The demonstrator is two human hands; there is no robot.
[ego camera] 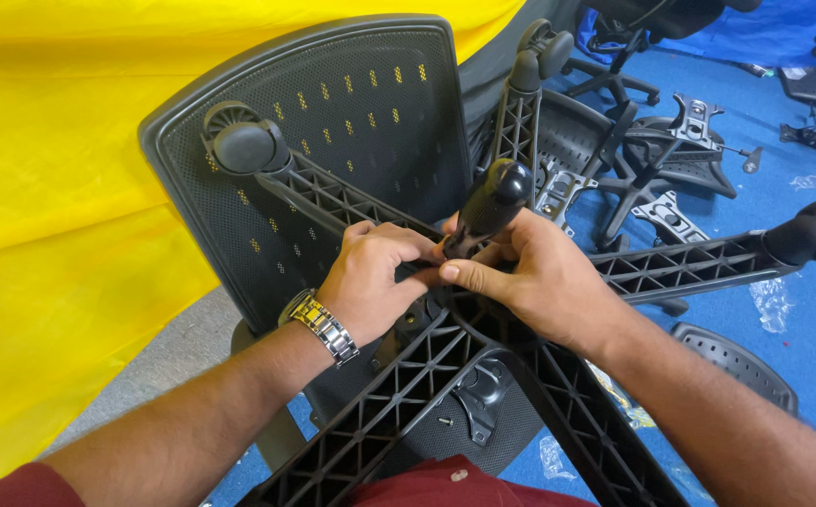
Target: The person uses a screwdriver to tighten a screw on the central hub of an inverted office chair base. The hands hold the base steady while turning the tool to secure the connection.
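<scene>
Both the left hand (370, 277) and the right hand (530, 277) have their grip closed around the foot of a glossy black gas cylinder (490, 205), which stands tilted in the hub of an upturned black, ribbed five-arm chair base (408, 385) with casters.

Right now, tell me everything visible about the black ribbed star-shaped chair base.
The black ribbed plastic star-shaped chair base lies upside down, its hollow latticed arms spreading outward and ending in dark casters. Both hands, left hand and right hand, grip its hub around a black cylinder. It rests on a grey mesh chair back.
</scene>
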